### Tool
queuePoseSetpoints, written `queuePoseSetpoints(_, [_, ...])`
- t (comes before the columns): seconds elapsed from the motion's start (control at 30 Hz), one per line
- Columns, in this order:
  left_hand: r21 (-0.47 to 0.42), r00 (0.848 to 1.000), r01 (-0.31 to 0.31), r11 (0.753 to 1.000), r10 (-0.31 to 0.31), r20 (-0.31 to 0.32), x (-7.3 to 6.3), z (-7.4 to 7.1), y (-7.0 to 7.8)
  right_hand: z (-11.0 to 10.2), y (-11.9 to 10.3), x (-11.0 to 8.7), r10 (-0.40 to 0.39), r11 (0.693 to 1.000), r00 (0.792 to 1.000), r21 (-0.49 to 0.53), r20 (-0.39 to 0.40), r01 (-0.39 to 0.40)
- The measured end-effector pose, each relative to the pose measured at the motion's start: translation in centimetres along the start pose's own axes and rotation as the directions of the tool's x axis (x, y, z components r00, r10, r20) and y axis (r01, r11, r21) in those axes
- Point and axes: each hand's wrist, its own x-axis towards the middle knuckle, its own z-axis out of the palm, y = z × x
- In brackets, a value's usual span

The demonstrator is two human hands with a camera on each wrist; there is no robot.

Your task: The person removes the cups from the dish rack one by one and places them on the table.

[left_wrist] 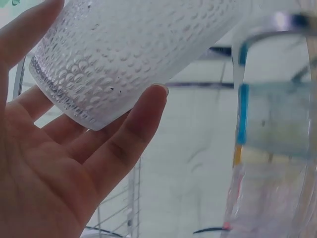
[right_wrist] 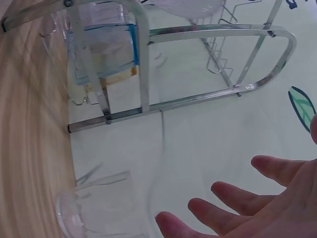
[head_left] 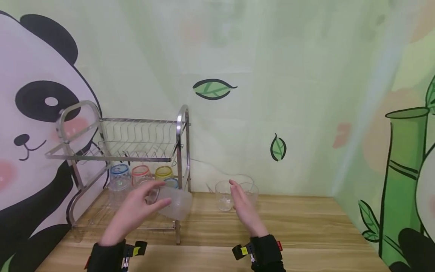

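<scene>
My left hand (head_left: 134, 207) grips a clear, dimpled plastic-looking cup (head_left: 180, 204), tilted on its side, in front of the rack's right end. In the left wrist view the thumb and fingers curl round one end of the cup (left_wrist: 124, 59). My right hand (head_left: 246, 213) holds nothing; its fingers are extended and slightly spread in the right wrist view. Close by it, two clear glasses stand on the table: one glass (head_left: 222, 200) just left of the fingers, another glass (head_left: 253, 192) partly behind the hand.
A two-tier metal dish rack (head_left: 156, 159) stands at the left on the wooden table (head_left: 306, 223). On its lower tier are upside-down glasses with a blue base (head_left: 119, 169), a red base (head_left: 141, 170) and a yellow base (head_left: 164, 172). A printed cloth backdrop (head_left: 306, 75) hangs behind.
</scene>
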Motion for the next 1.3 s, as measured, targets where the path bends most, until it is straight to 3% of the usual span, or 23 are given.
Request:
queuePoseSetpoints(0.23, [-0.155,0.996,0.088,0.984,-0.087,0.017,-0.1,2.6,0.7,2.0,0.8,-0.8,0.05,0.998,0.998,0.026,0.036,-0.051])
queuePoseSetpoints(0.37, [-0.2,0.994,0.105,0.974,-0.098,0.047,0.2,4.3,1.4,2.8,0.7,-1.1,0.093,0.99,0.994,0.101,0.064,-0.099])
queuePoseSetpoints(0.6, [-0.257,0.996,0.086,0.963,-0.076,0.05,0.7,6.2,2.2,3.7,0.6,-1.4,0.148,0.932,0.978,0.309,0.148,-0.188])
queuePoseSetpoints(0.9, [-0.201,0.999,-0.006,0.98,0.014,0.037,1.0,7.1,2.7,4.5,0.1,-1.5,0.153,0.85,0.965,0.469,0.213,-0.238])
queuePoseSetpoints(1.3, [-0.163,0.985,-0.038,0.986,0.065,0.163,1.1,7.9,2.4,3.3,-0.1,-1.7,0.195,0.854,0.964,0.453,0.179,-0.256])
